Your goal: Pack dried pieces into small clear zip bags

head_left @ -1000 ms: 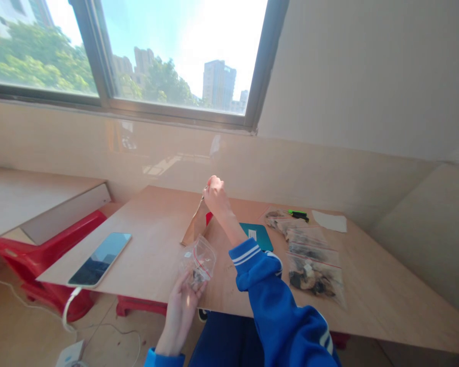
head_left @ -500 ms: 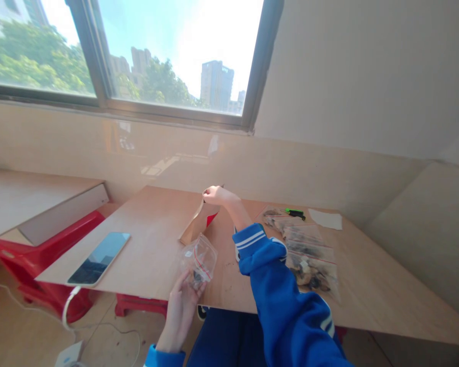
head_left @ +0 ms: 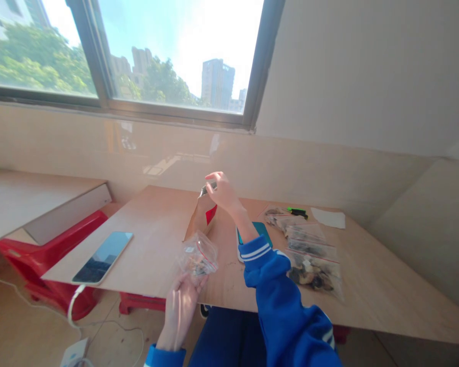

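Note:
My left hand (head_left: 179, 311) is shut on a clear zip bag (head_left: 198, 256) with red stripes, holding dark pieces, near the table's front edge. My right hand (head_left: 222, 192) is raised above a standing brown paper bag (head_left: 199, 220), with a small dark item (head_left: 208, 189) pinched between its fingers. The item is too small to identify. A red patch (head_left: 211, 214) shows beside the paper bag. Behind my right forearm lies a teal card (head_left: 260, 233), partly hidden by my sleeve.
To the right lie several zip bags of dark pieces (head_left: 314, 273), a green-and-black marker (head_left: 298, 212) and a white paper sheet (head_left: 329, 218). A phone (head_left: 102, 258) lies on the plywood table (head_left: 149, 224) at left. Red stools stand beneath, and a white cable trails across the floor.
My right hand has risen from the paper bag's top edge, and the small dark item now shows in its fingers. The zip bag in my left hand has shifted only slightly.

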A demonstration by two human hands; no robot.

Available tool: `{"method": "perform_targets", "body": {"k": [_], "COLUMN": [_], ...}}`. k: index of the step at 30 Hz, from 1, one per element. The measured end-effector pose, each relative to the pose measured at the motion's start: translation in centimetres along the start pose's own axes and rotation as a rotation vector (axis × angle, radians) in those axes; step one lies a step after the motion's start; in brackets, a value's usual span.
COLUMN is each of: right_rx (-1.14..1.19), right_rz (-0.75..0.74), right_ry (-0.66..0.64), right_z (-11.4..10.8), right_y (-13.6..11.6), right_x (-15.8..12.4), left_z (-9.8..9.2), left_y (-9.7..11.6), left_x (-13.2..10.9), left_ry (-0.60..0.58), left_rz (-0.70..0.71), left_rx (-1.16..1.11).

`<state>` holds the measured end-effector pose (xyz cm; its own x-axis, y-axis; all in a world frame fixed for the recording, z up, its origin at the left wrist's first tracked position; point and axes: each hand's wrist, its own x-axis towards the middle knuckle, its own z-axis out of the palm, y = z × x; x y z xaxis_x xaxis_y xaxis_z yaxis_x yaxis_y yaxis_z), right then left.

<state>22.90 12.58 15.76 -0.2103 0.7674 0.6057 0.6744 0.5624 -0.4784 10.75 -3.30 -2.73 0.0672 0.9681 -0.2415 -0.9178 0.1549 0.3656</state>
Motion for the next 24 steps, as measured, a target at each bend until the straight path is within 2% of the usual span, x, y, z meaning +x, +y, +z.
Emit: {"method": "perform_targets", "body": {"k": [1, 3, 5, 7, 11, 13, 15, 20, 24], "right_rx": [0.129, 0.342, 0.474, 0.504, 0.623, 0.729, 0.802, 0.882, 0.934], "right_rz": [-0.004, 0.015, 0.050, 0.101, 0.085, 0.072, 0.102, 0.179, 0.200], "right_ry": [0.056, 0.022, -0.187, -0.366, -0.527, -0.565, -0.572, -0.651, -0.702], "right_z": [-0.4, -1.1, -1.4, -1.1, 0.0, 0.2, 0.1, 0.2, 0.8], "right_y": [0.2, 0.8, 1.5, 2.2, 3.0, 2.9, 2.6, 2.6, 2.7], "right_x": [-1.1, -4.0, -7.3, -10.5, -14.9, -16.0, -16.6, -17.5, -17.7], "left_z": [0.0, 0.1, 0.1, 0.2, 0.8, 1.5, 2.1, 2.3, 2.0], "left_y": [0.1, 0.4, 0.6, 0.6, 0.3, 0.2, 0.2, -0.2, -0.4], "left_x": [-0.1, -0.3, -0.5, -0.6, -1.1, -1.3, -1.4, -1.2, -1.3], "left_ry": [-0.014, -0.060, -0.118, -0.137, -0.165, -0.159, -0.092, 0.070, 0.042], "left_rz": [0.003, -0.008, -0.023, -0.020, 0.017, 0.026, 0.032, 0.100, 0.192], "left_rx": [0.000, -0.002, 0.017, 0.077, 0.315, 0.434, 0.518, 0.572, 0.632]}}
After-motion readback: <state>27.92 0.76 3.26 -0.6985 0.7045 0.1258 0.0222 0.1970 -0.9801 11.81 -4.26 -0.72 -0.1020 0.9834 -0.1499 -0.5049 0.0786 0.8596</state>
